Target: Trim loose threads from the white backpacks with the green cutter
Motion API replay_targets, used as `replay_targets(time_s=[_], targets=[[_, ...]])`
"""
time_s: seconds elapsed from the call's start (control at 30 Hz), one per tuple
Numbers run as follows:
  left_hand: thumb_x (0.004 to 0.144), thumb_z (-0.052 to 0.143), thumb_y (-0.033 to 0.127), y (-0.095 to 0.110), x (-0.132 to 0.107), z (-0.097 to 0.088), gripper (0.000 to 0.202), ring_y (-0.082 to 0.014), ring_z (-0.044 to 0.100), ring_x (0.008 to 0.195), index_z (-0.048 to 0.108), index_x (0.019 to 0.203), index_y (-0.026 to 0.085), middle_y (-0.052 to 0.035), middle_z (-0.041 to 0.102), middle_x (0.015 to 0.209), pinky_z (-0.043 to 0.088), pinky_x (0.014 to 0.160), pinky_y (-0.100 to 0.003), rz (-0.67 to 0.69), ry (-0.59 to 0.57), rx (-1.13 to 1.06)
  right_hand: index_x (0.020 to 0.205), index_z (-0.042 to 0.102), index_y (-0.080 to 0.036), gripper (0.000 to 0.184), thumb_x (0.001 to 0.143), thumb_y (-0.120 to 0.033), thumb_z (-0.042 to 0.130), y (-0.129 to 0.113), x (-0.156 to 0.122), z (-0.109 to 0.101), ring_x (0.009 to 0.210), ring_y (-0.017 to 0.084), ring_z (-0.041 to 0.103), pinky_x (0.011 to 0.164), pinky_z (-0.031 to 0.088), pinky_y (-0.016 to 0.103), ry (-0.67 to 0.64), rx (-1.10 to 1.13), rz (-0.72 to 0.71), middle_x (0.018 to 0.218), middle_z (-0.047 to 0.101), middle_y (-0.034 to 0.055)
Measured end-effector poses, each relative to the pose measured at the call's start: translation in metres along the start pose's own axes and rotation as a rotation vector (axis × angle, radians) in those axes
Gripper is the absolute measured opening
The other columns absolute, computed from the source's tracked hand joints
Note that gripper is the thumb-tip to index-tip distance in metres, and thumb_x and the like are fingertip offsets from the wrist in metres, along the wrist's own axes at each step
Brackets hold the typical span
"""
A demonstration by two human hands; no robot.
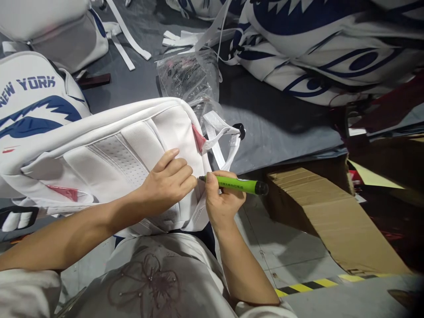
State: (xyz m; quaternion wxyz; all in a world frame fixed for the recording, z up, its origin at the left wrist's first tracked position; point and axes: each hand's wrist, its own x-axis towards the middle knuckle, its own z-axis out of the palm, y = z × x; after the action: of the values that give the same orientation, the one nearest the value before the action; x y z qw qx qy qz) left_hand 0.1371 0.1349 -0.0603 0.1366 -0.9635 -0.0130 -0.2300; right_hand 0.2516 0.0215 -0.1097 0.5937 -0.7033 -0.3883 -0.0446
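A white backpack [122, 154] lies across my lap and the table edge, its padded back panel facing up. My left hand [174, 179] is closed on the fabric near the right end of the panel, with its fingertips hidden from me. In my right hand [225, 201] is a green marker pen [236, 184], gripped between thumb and fingers. Its dark tip points left, close to the knuckles of my left hand and to the bag's surface; whether it touches cannot be made out. A white webbing strap [232, 145] with a black buckle hangs from the bag's right corner.
Another white backpack [29, 95] with blue "NEW YORK" lettering lies at the left. Several blue-printed bags [314, 57] are piled at the back right. A clear plastic bag [190, 77] rests on the grey table cover [274, 128]. A cardboard box [331, 212] stands at right.
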Motion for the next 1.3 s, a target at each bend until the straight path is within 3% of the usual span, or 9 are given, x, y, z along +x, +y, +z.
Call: replay_targets(time_s=[0.37,0.73,1.1,1.3], targets=[[0.091,0.056,0.012,0.0022,-0.0015,-0.0023,0.02,-0.0154,0.057,0.083,0.053,0.073,0.022,0.0038,0.062,0.074,0.036,0.111,-0.036,-0.027,0.024,0.009,0.081,0.058,-0.02,0.015,0.095,-0.025,0.062,0.0025,0.0009,0.0016,0.054,0.009,0.059,0.05,0.046,0.022,-0.04,-0.041,-0.099,0.07,0.065,-0.0021],[0.094,0.052,0.011,0.0055,-0.003,-0.0017,0.018,-0.0141,0.056,0.084,0.053,0.08,0.022,0.0047,0.06,0.073,0.034,0.114,-0.035,-0.059,0.04,0.012,0.082,0.055,-0.02,0.018,0.098,-0.027,0.057,0.0009,0.0081,0.0029,0.057,0.011,0.062,0.057,0.047,0.024,-0.102,-0.15,-0.297,0.071,0.068,0.0008],[0.091,0.055,0.014,0.0063,-0.0026,-0.0037,0.019,-0.015,0.058,0.083,0.052,0.076,0.025,0.0055,0.062,0.074,0.037,0.114,-0.035,-0.065,0.015,-0.004,0.078,0.059,-0.02,0.023,0.098,-0.032,0.056,0.0035,0.006,-0.002,0.057,0.013,0.064,0.055,0.048,0.025,-0.058,-0.127,-0.089,0.07,0.068,0.0013],[0.089,0.057,0.013,0.0063,-0.0023,-0.0032,0.02,-0.0151,0.059,0.083,0.049,0.075,0.024,0.0049,0.059,0.073,0.039,0.114,-0.035,-0.073,-0.003,-0.007,0.077,0.06,-0.02,0.024,0.098,-0.032,0.056,0.0048,0.0049,-0.0022,0.058,0.013,0.063,0.058,0.049,0.025,-0.037,-0.082,-0.05,0.069,0.067,0.0005]])
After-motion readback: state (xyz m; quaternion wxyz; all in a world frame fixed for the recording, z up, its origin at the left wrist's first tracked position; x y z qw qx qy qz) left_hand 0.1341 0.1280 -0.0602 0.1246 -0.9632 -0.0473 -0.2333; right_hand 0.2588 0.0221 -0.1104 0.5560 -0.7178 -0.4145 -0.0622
